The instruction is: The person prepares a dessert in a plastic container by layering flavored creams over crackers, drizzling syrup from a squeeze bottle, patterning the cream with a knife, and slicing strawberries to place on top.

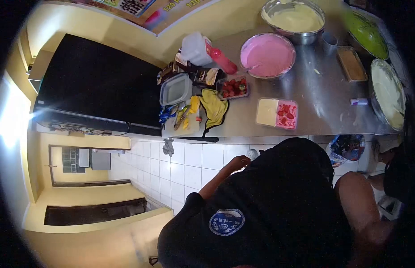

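My left hand [239, 163] hangs low in front of my black shirt, below the table's front edge. Its fingers are small and partly hidden by the shirt, so I cannot tell whether it holds anything. My right hand is not in view. Nearest on the table is a clear plastic tub [267, 111], one half pale cream, the other pink with sliced strawberries [286, 115] on top. Behind it stands a bowl of pink cream [268, 56]. To the left lie a tub of whole strawberries [234, 87] and a yellow cloth [213, 108].
On the metal table [308, 96] are a bowl of pale cream [298, 18], a green bowl [367, 35], a white-cream bowl [388, 94], a brown-filled tray [352, 64] and an empty-looking tub [176, 89]. A black fridge [95, 85] stands left. Another person [397, 167] is low at right.
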A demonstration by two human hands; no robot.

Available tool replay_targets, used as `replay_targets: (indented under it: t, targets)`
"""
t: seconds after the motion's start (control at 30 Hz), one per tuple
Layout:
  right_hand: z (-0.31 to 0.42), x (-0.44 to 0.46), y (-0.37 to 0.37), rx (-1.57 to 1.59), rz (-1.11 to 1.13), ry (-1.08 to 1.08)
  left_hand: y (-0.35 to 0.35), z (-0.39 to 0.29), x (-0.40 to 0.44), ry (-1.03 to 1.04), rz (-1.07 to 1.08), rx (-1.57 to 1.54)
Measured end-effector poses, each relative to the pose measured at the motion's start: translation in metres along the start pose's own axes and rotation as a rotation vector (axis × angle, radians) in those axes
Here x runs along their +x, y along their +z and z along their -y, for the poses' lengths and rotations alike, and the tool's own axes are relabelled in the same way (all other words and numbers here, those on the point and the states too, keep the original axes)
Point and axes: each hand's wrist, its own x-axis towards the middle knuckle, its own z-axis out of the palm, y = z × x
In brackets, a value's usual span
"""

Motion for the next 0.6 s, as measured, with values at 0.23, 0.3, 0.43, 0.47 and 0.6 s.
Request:
replay_targets:
  t: [0.23, 0.3, 0.43, 0.47, 0.6]
  targets:
    - [-0.038, 0.004, 0.038, -0.067, -0.141, 0.080, -0.042, 0.109, 0.007, 0.179, -0.071, 0.493]
    - [-0.072, -0.004, 0.058, -0.117, -0.230, 0.249, -0.059, 0.127, -0.014, -0.006, -0.070, 0.368]
    - [-0.191, -0.062, 0.138, -0.156, -0.050, 0.845, -0.095, 0.083, -0.053, 0.020, -0.123, 0.128]
    - [-0.226, -0.094, 0.164, -0.172, 0.130, 0.925, -0.103, 0.056, -0.065, -0.041, -0.137, 0.243]
    - [-0.280, -0.224, 0.274, -0.270, 0.763, 1.106, -0.137, 0.033, -0.081, -0.020, -0.220, 0.413]
